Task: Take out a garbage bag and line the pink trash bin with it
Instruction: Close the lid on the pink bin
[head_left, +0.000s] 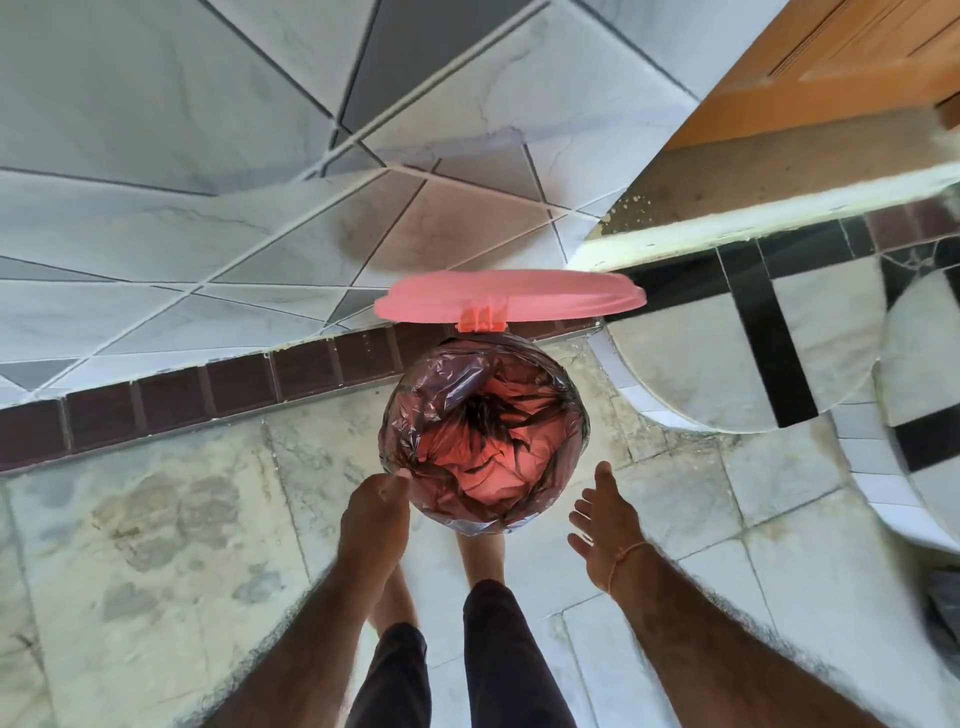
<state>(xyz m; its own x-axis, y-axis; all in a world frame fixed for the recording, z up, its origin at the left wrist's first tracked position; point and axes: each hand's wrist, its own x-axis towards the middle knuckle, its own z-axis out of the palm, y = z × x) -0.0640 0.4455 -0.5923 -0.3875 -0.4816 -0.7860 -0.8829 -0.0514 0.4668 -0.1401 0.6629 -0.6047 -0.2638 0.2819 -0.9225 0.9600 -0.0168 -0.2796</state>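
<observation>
Nearest the camera, we find our left hand (375, 512) pinched on the garbage bag (483, 426) at the near-left rim of the pink trash bin (478, 522), while our right hand (602, 525) hangs just beside the rim, fingers spread and holding nothing. Beyond them the bag sits inside the bin on the floor tiles (171, 519), its edge folded over the rim all round (lining appears nearly done), and the pink lid (511, 299) stands raised at the far side. We judge the next move to be smoothing the rim fold, then lowering the lid.
</observation>
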